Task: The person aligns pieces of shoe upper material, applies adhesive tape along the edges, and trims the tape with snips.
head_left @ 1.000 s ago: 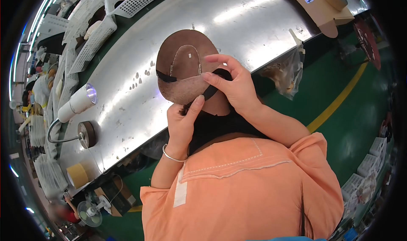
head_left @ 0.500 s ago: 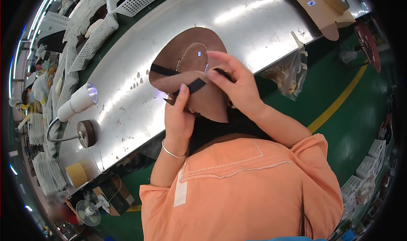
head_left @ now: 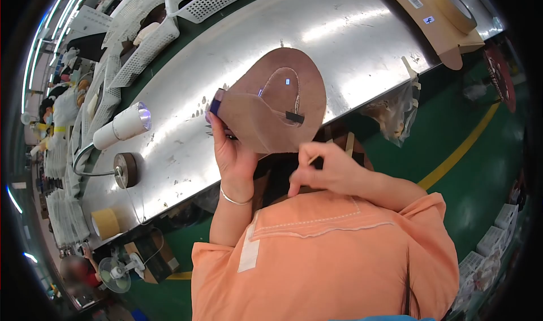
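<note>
A brown, soft-looking piece (head_left: 311, 78) is held up over the near edge of the metal table. It has a curved line of stitching, a small pale tag and a short black strip (head_left: 294, 117) near its lower right. A flap of it is folded across the front, with a dark, shiny end at its left corner. My left hand (head_left: 235, 160) is closed on the left side of this piece, some fingers hidden behind it. My right hand (head_left: 325, 171) is just below the lower right edge, fingers curled in. Something small and thin shows between them, too unclear to name.
A white lamp (head_left: 124, 126) on a bent metal neck stands left on the metal table (head_left: 169, 177), near a tape roll (head_left: 106, 224). White baskets (head_left: 144, 52) line the far side. A cardboard piece (head_left: 424, 16) lies far right; a plastic bag (head_left: 390, 117) hangs off the edge.
The brown piece has turned, its black strips shifting position. My right hand has left its upper part and come down towards my body. My left hand still grips its left side.
</note>
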`<action>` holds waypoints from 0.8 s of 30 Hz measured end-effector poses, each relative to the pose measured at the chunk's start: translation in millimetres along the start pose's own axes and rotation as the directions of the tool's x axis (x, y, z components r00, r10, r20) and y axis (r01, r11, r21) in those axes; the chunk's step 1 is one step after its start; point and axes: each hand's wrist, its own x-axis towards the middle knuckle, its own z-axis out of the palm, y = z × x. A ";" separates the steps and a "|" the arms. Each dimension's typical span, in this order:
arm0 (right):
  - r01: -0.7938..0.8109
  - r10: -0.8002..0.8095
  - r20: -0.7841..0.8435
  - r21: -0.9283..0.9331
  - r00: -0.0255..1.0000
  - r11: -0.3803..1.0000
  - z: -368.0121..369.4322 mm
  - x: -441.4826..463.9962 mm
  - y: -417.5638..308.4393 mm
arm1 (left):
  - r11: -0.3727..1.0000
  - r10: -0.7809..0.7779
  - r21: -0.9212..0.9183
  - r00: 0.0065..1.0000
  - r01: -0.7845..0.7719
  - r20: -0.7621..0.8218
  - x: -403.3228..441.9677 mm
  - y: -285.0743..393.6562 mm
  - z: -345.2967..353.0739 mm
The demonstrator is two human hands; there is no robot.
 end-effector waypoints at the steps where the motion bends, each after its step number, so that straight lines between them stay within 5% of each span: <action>1: 0.055 -0.055 0.037 -0.015 0.998 0.998 4.8 -1.3 11.5 | 0.999 0.035 0.008 0.999 -0.035 -0.006 -2.1 4.3 1.0; 2: 0.144 -0.146 0.021 0.084 0.989 0.986 7.1 2.9 26.7 | 1.000 0.022 -0.001 0.999 -0.022 0.032 -3.3 9.9 -3.7; 3: 0.059 -0.062 0.004 0.209 0.998 0.976 5.7 4.3 18.1 | 0.996 0.029 0.084 0.999 -0.027 -0.017 -6.5 5.4 4.4; 5: 0.118 -0.015 -0.281 0.354 0.960 0.928 -2.2 19.2 19.6 | 0.968 0.053 0.251 0.993 -0.024 -0.109 -15.3 -7.9 28.4; 6: 0.174 0.001 -0.460 0.338 0.888 0.925 1.8 24.7 -0.2 | 0.970 0.004 0.244 0.999 0.008 -0.048 -17.8 -5.4 19.0; 8: 0.308 -0.114 -0.530 0.295 0.841 0.904 -15.5 40.7 14.0 | 0.967 -0.101 0.241 0.992 0.080 0.075 -22.2 1.2 -7.5; 10: 0.392 -0.185 -0.603 0.231 0.776 0.890 -26.7 47.4 10.4 | 0.833 -0.021 0.546 0.992 0.088 -0.127 -29.5 -4.0 0.3; 13: 0.508 -0.350 -0.646 0.068 0.678 0.859 -42.0 48.1 -2.6 | 0.481 0.123 0.854 0.949 0.200 -0.291 -47.0 -6.4 12.0; 15: 0.509 -0.483 -0.609 -0.147 0.629 0.848 -49.8 46.2 -8.6 | 0.193 0.361 0.981 0.929 0.013 -0.083 -61.1 -5.8 12.6; 16: 0.496 -0.499 -0.582 -0.180 0.642 0.849 -50.2 46.1 -11.3 | -0.103 0.451 0.980 0.870 -0.172 0.200 -60.9 -4.2 16.2; 17: 0.494 -0.520 -0.564 -0.214 0.642 0.843 -51.1 47.2 -10.1 | -0.402 0.452 0.864 0.754 -0.304 0.476 -60.9 -1.1 20.5; 19: 0.500 -0.567 -0.517 -0.280 0.640 0.820 -50.5 51.7 -8.6 | -0.643 0.300 0.686 0.711 -0.341 0.635 -53.1 4.2 45.4; 24: 0.471 -0.660 -0.467 -0.467 0.588 0.749 -42.8 55.4 -12.4 | -0.441 0.089 0.854 0.934 -0.275 0.346 -6.8 8.8 59.7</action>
